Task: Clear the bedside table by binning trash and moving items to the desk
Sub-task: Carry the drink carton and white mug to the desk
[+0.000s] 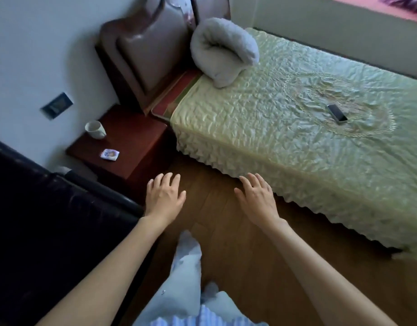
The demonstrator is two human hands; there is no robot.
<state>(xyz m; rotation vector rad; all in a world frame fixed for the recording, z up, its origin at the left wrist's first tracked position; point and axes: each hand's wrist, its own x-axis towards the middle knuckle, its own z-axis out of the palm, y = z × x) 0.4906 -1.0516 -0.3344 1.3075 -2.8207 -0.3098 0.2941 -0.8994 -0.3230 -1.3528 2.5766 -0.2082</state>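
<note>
The dark red bedside table stands between the wall and the bed. On it sit a white mug near the wall and a small printed wrapper near the front edge. My left hand hovers over the floor just in front of the table's corner, fingers apart and empty. My right hand is held out beside it near the bed's skirt, also spread and holding nothing.
A bed with a green quilted cover fills the right side, with a phone and a folded white blanket on it. A black piece of furniture stands at the left. Wooden floor lies between them.
</note>
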